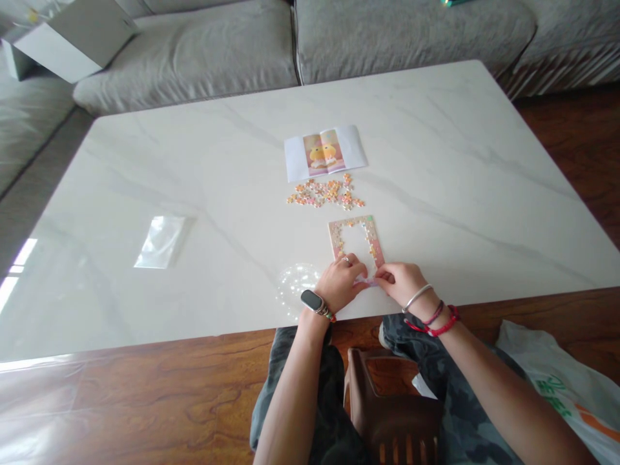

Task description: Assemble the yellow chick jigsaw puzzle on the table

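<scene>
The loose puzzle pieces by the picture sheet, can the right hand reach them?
Probably yes: the loose pieces lie past the flat puzzle border and nothing tall blocks the way, though the right hand is busy at the border's near edge.

On the left arm (294,394), a dark-faced oblong smart band (311,299), apparently a beaded bracelet (330,316), and a finger ring (345,259). Right arm (494,371): silvery bangle (416,297), dark-red and bright-red cords (445,325). Below the table's (217,297) near edge, camouflage trousers (467,407).

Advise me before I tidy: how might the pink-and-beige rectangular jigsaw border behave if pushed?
The border would likely slide on the glossy white marbled table. Looking thin, it's probably light; its hollow middle may let it flex.
</scene>
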`<action>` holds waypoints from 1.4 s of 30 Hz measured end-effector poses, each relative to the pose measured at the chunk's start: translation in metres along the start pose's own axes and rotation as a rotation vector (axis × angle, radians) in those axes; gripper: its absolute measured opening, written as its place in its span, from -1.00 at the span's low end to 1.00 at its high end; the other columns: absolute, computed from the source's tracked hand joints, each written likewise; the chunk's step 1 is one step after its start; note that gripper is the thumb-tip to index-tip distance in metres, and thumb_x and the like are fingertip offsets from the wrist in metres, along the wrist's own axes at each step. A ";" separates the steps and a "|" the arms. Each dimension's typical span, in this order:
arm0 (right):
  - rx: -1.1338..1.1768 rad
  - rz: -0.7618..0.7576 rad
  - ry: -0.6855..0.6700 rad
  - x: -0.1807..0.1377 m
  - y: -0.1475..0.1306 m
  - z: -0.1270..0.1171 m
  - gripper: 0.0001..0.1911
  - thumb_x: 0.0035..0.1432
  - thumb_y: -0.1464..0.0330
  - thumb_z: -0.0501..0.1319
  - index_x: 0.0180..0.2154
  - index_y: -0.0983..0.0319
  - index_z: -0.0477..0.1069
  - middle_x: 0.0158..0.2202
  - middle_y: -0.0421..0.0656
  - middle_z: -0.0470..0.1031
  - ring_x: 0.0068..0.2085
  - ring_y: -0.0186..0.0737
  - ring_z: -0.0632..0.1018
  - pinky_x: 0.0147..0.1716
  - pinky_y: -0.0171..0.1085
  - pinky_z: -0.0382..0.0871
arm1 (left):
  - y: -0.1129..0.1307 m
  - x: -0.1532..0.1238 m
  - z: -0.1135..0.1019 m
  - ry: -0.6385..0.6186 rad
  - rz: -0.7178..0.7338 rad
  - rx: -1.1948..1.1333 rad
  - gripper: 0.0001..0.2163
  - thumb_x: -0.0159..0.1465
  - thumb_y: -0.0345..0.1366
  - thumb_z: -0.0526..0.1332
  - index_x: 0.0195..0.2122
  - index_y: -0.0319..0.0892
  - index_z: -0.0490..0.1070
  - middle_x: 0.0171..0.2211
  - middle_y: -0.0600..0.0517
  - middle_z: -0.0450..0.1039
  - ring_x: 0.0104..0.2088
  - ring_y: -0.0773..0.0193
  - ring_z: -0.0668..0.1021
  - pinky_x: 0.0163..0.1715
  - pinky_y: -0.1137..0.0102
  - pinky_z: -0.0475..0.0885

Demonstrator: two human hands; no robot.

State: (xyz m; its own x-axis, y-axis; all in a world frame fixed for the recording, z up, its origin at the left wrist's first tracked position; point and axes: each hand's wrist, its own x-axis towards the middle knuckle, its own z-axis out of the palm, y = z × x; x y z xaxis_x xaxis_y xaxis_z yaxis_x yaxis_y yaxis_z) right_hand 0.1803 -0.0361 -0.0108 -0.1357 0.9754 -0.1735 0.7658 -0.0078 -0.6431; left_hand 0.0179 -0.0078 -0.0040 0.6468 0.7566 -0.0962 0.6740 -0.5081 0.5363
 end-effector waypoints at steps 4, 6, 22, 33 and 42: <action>-0.070 -0.030 0.033 0.000 -0.002 0.002 -0.93 -0.09 0.47 0.14 -0.54 0.24 0.38 -0.59 -0.20 0.45 -0.55 -0.36 0.44 -0.52 -0.40 0.27 | 0.002 -0.001 0.000 -0.016 0.022 0.014 -0.83 0.15 -0.22 0.06 -0.29 -0.12 0.36 -0.32 0.02 0.27 -0.35 0.34 0.38 -0.36 0.44 0.32; -0.091 -0.058 0.039 -0.001 -0.002 0.002 -0.93 -0.09 0.46 0.14 -0.55 0.24 0.37 -0.58 -0.20 0.45 -0.54 -0.35 0.43 -0.51 -0.39 0.26 | 0.005 -0.002 -0.002 -0.019 0.049 0.017 -0.82 0.17 -0.24 0.03 -0.27 -0.10 0.37 -0.31 0.01 0.28 -0.34 0.34 0.38 -0.34 0.44 0.32; -0.145 -0.373 -0.119 -0.003 0.024 -0.021 -0.81 0.06 0.39 0.08 -0.28 0.20 0.41 -0.40 -0.16 0.37 -0.37 -0.33 0.43 -0.33 -0.35 0.31 | 0.016 0.002 0.011 0.026 0.045 0.150 -0.80 0.18 -0.20 0.02 -0.27 -0.11 0.37 -0.26 -0.01 0.29 -0.28 0.28 0.33 -0.33 0.40 0.30; -0.119 -0.419 -0.136 -0.001 0.029 -0.018 -0.83 0.06 0.41 0.07 -0.29 0.22 0.38 -0.36 -0.15 0.38 -0.32 -0.32 0.43 -0.31 -0.34 0.31 | 0.018 0.000 0.010 0.015 0.049 0.209 -0.78 0.19 -0.20 0.00 -0.28 -0.11 0.38 -0.31 -0.01 0.31 -0.32 0.30 0.33 -0.38 0.42 0.29; -0.081 -0.424 -0.107 -0.001 0.026 -0.016 -0.85 0.05 0.42 0.08 -0.30 0.24 0.36 -0.39 -0.14 0.37 -0.35 -0.32 0.43 -0.34 -0.33 0.32 | 0.019 -0.001 0.012 0.036 0.036 0.241 -0.77 0.20 -0.18 -0.03 -0.28 -0.06 0.39 -0.31 0.02 0.31 -0.33 0.31 0.32 -0.39 0.42 0.28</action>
State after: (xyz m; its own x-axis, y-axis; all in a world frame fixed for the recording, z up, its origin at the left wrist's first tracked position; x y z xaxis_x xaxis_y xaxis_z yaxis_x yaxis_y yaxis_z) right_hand 0.2102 -0.0336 -0.0155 -0.5093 0.8605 0.0140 0.6747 0.4093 -0.6142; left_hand 0.0345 -0.0227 -0.0044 0.6616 0.7483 -0.0480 0.7193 -0.6153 0.3224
